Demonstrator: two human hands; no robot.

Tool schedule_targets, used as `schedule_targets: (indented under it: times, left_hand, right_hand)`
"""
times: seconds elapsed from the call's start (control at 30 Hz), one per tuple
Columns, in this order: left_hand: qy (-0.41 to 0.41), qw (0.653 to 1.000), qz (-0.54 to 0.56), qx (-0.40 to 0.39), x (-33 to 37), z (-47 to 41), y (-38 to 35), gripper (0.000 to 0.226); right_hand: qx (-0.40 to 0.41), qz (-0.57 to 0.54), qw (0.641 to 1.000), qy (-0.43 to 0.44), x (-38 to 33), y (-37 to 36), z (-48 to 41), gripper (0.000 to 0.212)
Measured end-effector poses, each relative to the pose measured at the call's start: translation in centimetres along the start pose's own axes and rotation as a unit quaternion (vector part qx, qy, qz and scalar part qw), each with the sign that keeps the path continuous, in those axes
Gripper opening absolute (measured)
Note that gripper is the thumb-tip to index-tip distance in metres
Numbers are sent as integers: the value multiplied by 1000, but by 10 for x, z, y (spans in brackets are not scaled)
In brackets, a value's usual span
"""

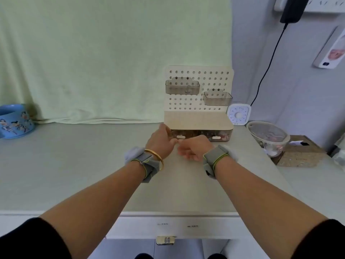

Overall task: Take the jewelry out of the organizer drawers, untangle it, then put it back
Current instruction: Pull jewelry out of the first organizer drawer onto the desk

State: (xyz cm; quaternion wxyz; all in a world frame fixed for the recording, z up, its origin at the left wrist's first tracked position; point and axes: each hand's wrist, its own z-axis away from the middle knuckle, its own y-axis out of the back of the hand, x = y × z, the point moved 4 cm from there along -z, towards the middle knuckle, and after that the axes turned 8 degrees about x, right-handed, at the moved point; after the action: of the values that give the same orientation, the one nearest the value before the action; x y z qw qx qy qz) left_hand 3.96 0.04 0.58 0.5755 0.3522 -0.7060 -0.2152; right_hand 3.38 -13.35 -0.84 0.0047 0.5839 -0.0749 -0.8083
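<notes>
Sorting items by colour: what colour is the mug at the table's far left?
The mug is blue with cartoon figures; head view.

Smoky clear plastic drawers (pixel 202 135), matt pegboard (pixel 221 83), glossy metal bangle (pixel 159 156)

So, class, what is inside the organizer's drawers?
Through clear fronts, the right drawer shows small pinkish pieces, too blurred to name. The left drawer is dim inside, its end covered by the left hand.

Cream pegboard organizer (pixel 197 116), clear base drawers (pixel 205 134), jewelry (pixel 224 136) inside
</notes>
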Motion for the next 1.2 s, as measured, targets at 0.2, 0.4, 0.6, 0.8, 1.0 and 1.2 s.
schedule_targets:
  times: [0.2,0.4,0.6,0.8,1.0,1.2]
  left_hand:
    - [3,999,-33,-16,-6,-8,-10,63]
    - [-11,998,-67,-5,-7,-11,-12,60]
    - [-10,998,-65,-3,-9,-13,-8,59]
    - [33,999,9,-20,-18,-23,-8,50]
    - [51,997,58,-22,-19,-20,-2,41]
    - [55,992,109,45,-22,-10,-1,20]
  right_hand:
    - [24,-95,991,-87,1,-12,-20,18]
    - [45,-105,988,-109,2,-14,-35,19]
    - [30,-135,985,-108,-6,-18,-19,26]
    - [25,-169,979,-112,-5,-18,-13,27]
    - [33,-212,970,-116,2,-16,4,23]
    - [26,-187,971,-146,10,-14,17,17]
